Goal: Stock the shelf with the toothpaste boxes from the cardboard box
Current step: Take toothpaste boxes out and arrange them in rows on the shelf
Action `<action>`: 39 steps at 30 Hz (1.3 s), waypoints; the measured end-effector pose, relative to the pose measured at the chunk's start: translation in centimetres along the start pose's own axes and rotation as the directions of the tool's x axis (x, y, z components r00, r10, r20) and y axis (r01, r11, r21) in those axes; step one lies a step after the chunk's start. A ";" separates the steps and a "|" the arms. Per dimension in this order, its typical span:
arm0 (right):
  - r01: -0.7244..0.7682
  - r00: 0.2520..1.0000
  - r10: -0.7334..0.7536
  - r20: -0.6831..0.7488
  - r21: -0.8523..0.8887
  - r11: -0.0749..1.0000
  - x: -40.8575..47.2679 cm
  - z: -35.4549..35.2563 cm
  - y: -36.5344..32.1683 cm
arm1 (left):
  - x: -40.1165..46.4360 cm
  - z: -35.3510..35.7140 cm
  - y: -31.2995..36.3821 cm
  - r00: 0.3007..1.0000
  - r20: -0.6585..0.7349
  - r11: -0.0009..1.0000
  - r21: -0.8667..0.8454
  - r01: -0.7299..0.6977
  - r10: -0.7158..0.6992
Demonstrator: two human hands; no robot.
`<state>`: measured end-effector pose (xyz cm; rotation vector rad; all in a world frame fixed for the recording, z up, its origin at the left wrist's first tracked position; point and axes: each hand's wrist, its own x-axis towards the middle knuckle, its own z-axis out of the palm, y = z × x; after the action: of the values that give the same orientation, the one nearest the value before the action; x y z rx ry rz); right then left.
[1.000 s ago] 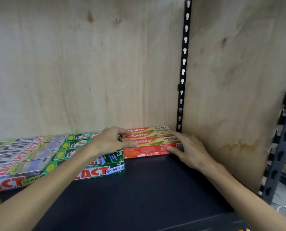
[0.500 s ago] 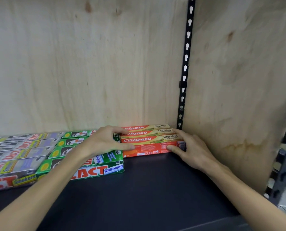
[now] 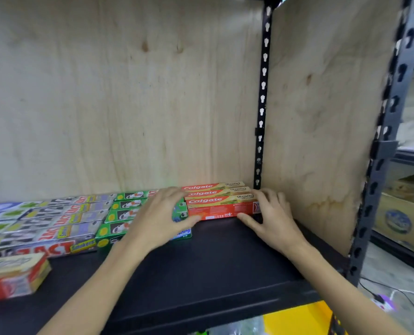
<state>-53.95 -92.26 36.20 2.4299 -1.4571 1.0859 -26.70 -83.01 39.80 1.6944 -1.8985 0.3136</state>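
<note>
Three red Colgate toothpaste boxes [image 3: 215,201] lie side by side at the back right of the black shelf [image 3: 201,274], close to the plywood corner. My left hand [image 3: 160,218] hovers over their left end with fingers spread and relaxed, slightly blurred. My right hand [image 3: 271,218] lies flat at their right end, fingers straight against the front box. Green toothpaste boxes [image 3: 126,213] and grey Zact boxes [image 3: 56,221] fill the shelf to the left. Another red and yellow toothpaste box [image 3: 12,276] sits at the front left.
Plywood panels [image 3: 128,93] close the back and right side of the shelf. A black slotted upright [image 3: 262,100] stands in the corner. Right of the rack, cardboard boxes [image 3: 404,218] sit on a lower shelf and cables [image 3: 394,296] lie on the floor.
The view has pulled back and lowered, showing the shelf's front edge. Both hands have drawn back slightly from the Colgate boxes; the left now looks lifted and blurred.
</note>
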 end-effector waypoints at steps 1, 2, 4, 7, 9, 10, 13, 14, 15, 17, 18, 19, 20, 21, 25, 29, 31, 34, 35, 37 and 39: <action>0.013 1.000 -0.013 -0.001 0.013 1.000 -0.7 -0.3 -0.7 | -1.0 -0.1 0.1 0.999 -0.029 1.000 -0.004 -0.026 0.025; 0.029 1.000 -0.029 -0.001 0.029 0.999 -1.4 -0.6 -1.4 | -2.1 -0.4 0.2 0.997 -0.069 0.999 -0.013 -0.047 0.046; 0.061 0.998 -0.061 -0.006 0.063 0.996 -2.9 -1.2 -3.0 | -4.4 -1.1 0.4 0.988 -0.143 0.997 -0.040 -0.069 0.063; 0.049 0.999 -0.045 -0.026 0.191 0.980 -5.0 -1.9 -5.9 | -7.6 -2.3 0.4 0.987 -0.151 0.997 -0.027 -0.067 0.062; 0.045 0.999 -0.038 -0.032 0.283 0.958 -6.6 -1.8 -8.3 | -9.4 -3.2 0.0 0.986 -0.157 0.998 -0.004 -0.056 0.054; 0.054 0.998 -0.048 -0.029 0.304 0.951 -7.4 -1.6 -9.5 | -10.2 -3.6 -0.2 0.984 -0.170 0.998 0.010 -0.055 0.055; 0.085 0.996 -0.088 -0.009 0.373 0.924 -9.3 -0.9 -13.0 | -12.9 -5.3 -1.2 0.979 -0.197 0.997 0.069 -0.045 0.058; 0.087 0.996 -0.093 -0.004 0.405 0.910 -9.7 -0.6 -14.2 | -14.0 -5.8 -1.7 0.976 -0.213 0.996 0.081 -0.032 0.049; 0.085 0.995 -0.096 0.004 0.436 0.896 -10.0 -0.4 -15.4 | -15.0 -6.3 -2.4 0.972 -0.232 0.996 0.093 -0.015 0.036; 0.085 0.993 -0.111 0.029 0.469 0.879 -10.5 0.2 -17.9 | -17.2 -7.4 -4.2 0.964 -0.266 0.991 0.126 0.040 -0.005; 0.098 0.991 -0.129 0.034 0.476 0.874 -10.7 0.6 -19.1 | -18.2 -8.1 -5.2 0.959 -0.283 0.987 0.145 0.074 -0.030; 0.113 0.988 -0.149 0.037 0.483 0.868 -10.9 1.0 -20.3 | -19.0 -8.8 -6.2 0.952 -0.301 0.980 0.165 0.110 -0.056; 0.125 0.985 -0.168 0.044 0.492 0.862 -10.9 1.3 -21.4 | -19.8 -9.4 -7.2 0.945 -0.316 0.972 0.184 0.149 -0.085; 0.131 0.982 -0.183 0.055 0.501 0.855 -10.9 1.7 -22.5 | -20.5 -10.1 -8.1 0.936 -0.332 0.961 0.201 0.191 -0.116; 0.148 0.962 -0.249 0.114 0.549 0.823 -10.6 3.0 -27.6 | -22.9 -12.7 -12.0 0.898 -0.378 0.919 0.221 0.326 -0.227; 0.155 0.938 -0.305 0.164 0.587 0.794 -9.9 4.4 -32.0 | -24.5 -14.7 -15.0 0.868 -0.376 0.879 0.219 0.423 -0.324; 0.155 0.934 -0.311 0.179 0.579 0.801 -9.4 5.3 -33.5 | -25.0 -15.6 -16.4 0.852 -0.370 0.855 0.223 0.469 -0.371; 0.158 0.929 -0.306 0.209 0.524 0.837 -8.3 6.6 -34.6 | -25.7 -16.5 -17.8 0.798 -0.332 0.817 0.117 0.564 -0.503; 0.146 0.926 -0.302 0.227 0.520 0.842 -8.0 7.0 -34.7 | -25.8 -16.7 -18.0 0.775 -0.300 0.802 0.047 0.595 -0.557; 0.110 0.919 -0.294 0.262 0.547 0.830 -7.6 7.6 -34.5 | -25.9 -16.8 -18.1 0.754 -0.240 0.783 -0.048 0.621 -0.612; 0.086 0.916 -0.288 0.279 0.564 0.821 -7.4 7.9 -34.1 | -25.7 -16.7 -18.0 0.750 -0.223 0.778 -0.071 0.624 -0.622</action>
<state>-24.45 -72.04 34.49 3.2344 -1.0283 1.1873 -4.12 -55.86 35.60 2.0779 -1.0667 0.2354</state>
